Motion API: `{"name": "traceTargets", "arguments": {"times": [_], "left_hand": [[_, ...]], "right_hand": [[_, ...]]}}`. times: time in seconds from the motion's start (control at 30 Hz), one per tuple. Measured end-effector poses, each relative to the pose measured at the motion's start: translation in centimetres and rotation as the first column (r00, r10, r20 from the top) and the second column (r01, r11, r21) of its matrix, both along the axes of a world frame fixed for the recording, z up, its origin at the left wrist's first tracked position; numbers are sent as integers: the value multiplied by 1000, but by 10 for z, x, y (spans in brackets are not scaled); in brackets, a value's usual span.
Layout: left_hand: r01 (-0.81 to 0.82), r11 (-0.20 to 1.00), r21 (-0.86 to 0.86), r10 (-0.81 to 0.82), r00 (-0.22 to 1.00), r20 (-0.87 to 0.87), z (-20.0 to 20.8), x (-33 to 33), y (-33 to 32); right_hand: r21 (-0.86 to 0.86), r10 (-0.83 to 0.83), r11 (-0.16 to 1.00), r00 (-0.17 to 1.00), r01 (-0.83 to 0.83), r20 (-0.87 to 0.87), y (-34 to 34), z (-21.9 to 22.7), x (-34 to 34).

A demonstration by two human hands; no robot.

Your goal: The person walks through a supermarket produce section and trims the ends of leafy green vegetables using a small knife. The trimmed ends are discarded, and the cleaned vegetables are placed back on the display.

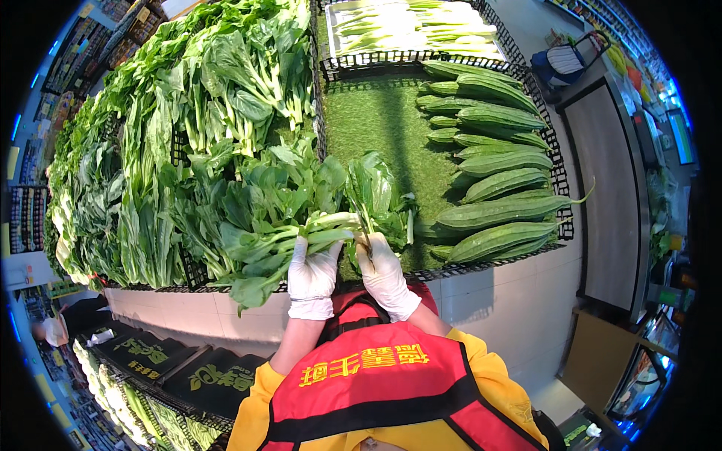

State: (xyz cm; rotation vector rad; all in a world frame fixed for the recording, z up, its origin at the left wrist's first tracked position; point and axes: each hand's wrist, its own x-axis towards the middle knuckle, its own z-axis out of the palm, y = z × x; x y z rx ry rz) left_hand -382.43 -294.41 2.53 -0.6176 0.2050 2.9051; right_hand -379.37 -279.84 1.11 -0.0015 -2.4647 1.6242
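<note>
Both my hands wear thin white gloves and meet in front of me at the display's near edge. My left hand (311, 278) is closed round the stems of leafy greens (282, 240), whose thick pale stalk ends point right. Closed beside those ends, my right hand (384, 274) grips a narrow dark tool that looks like a small knife (365, 234). Its tip rises next to the stalk ends; the fingers hide much of it. Just beyond my right hand lie loose leaves (380, 197) on the green mat (376, 120).
Heaped leafy vegetables (218, 98) fill the left bins. Ridged gourds (504, 161) lie in a row on the right, inside a black lattice edging (560, 173). A white tray (335, 37) of pale stalks stands at the back. A trolley bag (564, 60) stands in the aisle.
</note>
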Motion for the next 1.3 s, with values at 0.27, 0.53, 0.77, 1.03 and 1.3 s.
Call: {"name": "traceTargets", "arguments": {"times": [0.27, 0.53, 0.77, 1.03, 1.3], "left_hand": [[-28, 1000, 8, 27, 995, 99, -13, 8, 5], [-89, 996, -21, 92, 972, 214, -13, 5, 15], [-119, 978, 173, 122, 993, -4, 4, -11, 11], [-63, 997, -41, 65, 996, 57, 11, -6, 12], [-102, 932, -348, 83, 994, -71, 14, -11, 16]], "right_hand": [[100, 37, 994, 997, -44, 71, -6, -14, -10], [95, -57, 994, 993, 48, 102, -14, -34, -10], [3, -121, 991, 893, 132, 434, -5, -74, 12], [-399, -86, 873, 894, 280, 439, 25, -29, -10], [-585, 123, 811, 975, 10, 187, 17, 42, -21]]}}
